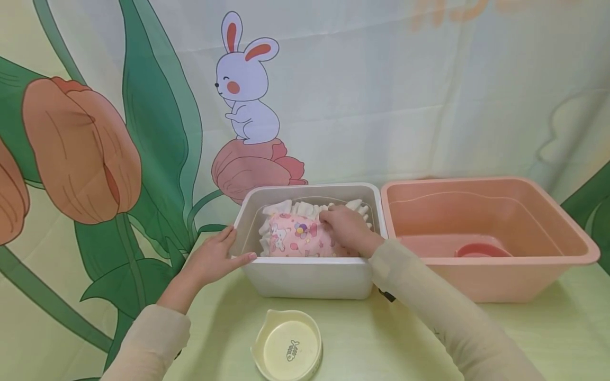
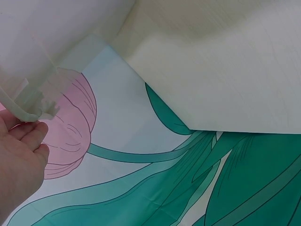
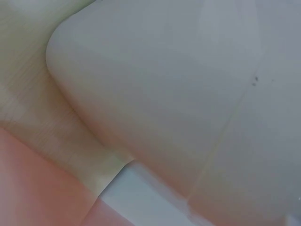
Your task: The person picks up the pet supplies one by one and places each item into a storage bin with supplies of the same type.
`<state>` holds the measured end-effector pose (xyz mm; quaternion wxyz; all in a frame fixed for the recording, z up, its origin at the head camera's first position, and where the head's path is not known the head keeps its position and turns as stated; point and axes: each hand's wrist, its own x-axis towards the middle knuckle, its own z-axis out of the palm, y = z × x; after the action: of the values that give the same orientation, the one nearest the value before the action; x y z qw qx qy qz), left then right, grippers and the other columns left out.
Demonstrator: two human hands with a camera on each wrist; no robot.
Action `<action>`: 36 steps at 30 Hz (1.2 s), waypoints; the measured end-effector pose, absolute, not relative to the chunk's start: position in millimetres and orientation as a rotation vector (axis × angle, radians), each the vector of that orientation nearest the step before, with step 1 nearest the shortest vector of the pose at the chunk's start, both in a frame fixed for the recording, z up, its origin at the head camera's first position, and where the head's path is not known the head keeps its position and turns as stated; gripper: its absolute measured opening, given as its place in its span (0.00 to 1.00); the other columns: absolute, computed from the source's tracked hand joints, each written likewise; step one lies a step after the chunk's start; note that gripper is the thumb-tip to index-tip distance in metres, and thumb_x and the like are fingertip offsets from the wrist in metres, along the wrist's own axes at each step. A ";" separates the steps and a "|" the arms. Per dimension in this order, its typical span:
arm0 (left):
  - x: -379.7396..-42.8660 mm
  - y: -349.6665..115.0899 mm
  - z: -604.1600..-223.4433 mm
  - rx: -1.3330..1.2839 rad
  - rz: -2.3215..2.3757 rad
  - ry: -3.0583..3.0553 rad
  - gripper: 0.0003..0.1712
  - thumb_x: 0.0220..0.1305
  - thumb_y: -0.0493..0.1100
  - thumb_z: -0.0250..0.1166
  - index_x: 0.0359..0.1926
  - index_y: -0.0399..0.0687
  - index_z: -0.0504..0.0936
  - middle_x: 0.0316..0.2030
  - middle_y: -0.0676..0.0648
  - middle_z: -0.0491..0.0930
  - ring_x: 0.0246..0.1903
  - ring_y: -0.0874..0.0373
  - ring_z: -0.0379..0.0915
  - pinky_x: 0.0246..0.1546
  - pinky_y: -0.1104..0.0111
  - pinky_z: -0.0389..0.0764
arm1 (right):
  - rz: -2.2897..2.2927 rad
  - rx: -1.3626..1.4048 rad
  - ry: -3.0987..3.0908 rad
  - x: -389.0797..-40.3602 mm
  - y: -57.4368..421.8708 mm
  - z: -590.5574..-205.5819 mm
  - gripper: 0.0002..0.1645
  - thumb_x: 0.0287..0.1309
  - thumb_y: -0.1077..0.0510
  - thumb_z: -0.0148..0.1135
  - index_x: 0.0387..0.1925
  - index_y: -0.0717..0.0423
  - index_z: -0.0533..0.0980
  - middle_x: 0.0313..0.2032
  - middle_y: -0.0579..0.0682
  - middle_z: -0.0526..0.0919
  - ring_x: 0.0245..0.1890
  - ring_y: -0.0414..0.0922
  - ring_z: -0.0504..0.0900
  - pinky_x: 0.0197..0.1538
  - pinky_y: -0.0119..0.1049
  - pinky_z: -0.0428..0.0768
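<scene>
No readable text, only cropped orange lettering (image 1: 461, 16) on the backdrop (image 1: 362, 106)

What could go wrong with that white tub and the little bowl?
The left hand holds the white, rectangular plastic tub by its rim; pulling hard might tip it. The right hand is at the pink, rabbit-printed fabric bundle; lifting that could drag up the white, ruffled material behind it. A cream fabric sleeve might bump the pale-yellow, round, eared bowl in front.

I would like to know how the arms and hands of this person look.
The left hand and right hand are bare, without gloves. Long, pale cream fabric sleeves end near the wrists; a small black piece shows beside the right one.
</scene>
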<state>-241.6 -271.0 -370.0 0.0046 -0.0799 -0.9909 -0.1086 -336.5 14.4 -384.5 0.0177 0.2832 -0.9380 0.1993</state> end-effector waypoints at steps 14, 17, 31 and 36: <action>-240.8 -271.1 -369.1 -0.251 -0.371 -3.103 0.53 0.51 0.72 0.49 0.66 0.38 0.51 0.65 0.35 0.51 0.62 0.37 0.52 0.54 0.45 0.62 | 0.562 0.885 -3.001 -331.7 13.8 -382.8 0.10 0.58 0.58 0.52 0.40 0.47 0.76 0.30 0.44 0.72 0.31 0.42 0.69 0.35 0.32 0.67; -240.7 -270.7 -368.9 -0.253 -0.370 -3.103 0.53 0.51 0.72 0.49 0.66 0.38 0.51 0.65 0.35 0.51 0.62 0.37 0.52 0.54 0.45 0.63 | 0.579 0.872 -3.023 -332.9 13.8 -384.5 0.09 0.58 0.58 0.52 0.39 0.47 0.76 0.28 0.44 0.72 0.31 0.42 0.69 0.31 0.31 0.68; -241.0 -270.5 -368.7 -0.260 -0.360 -3.103 0.53 0.52 0.72 0.49 0.66 0.38 0.51 0.65 0.35 0.51 0.61 0.37 0.53 0.54 0.45 0.63 | 0.787 0.830 -3.103 -334.3 15.2 -387.9 0.05 0.59 0.59 0.51 0.30 0.48 0.74 0.25 0.49 0.71 0.27 0.43 0.70 0.25 0.32 0.68; -241.5 -271.6 -369.5 -0.270 -0.362 -3.092 0.52 0.52 0.71 0.50 0.66 0.38 0.51 0.65 0.35 0.52 0.61 0.37 0.54 0.54 0.46 0.64 | 0.806 0.822 -3.117 -333.9 14.7 -388.0 0.06 0.58 0.59 0.51 0.30 0.48 0.74 0.24 0.49 0.71 0.28 0.43 0.70 0.25 0.33 0.68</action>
<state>-241.5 -271.6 -369.5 0.0083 -0.0863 -0.9895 -0.1159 -333.9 14.7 -388.0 -0.0906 0.2464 -0.9342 0.2415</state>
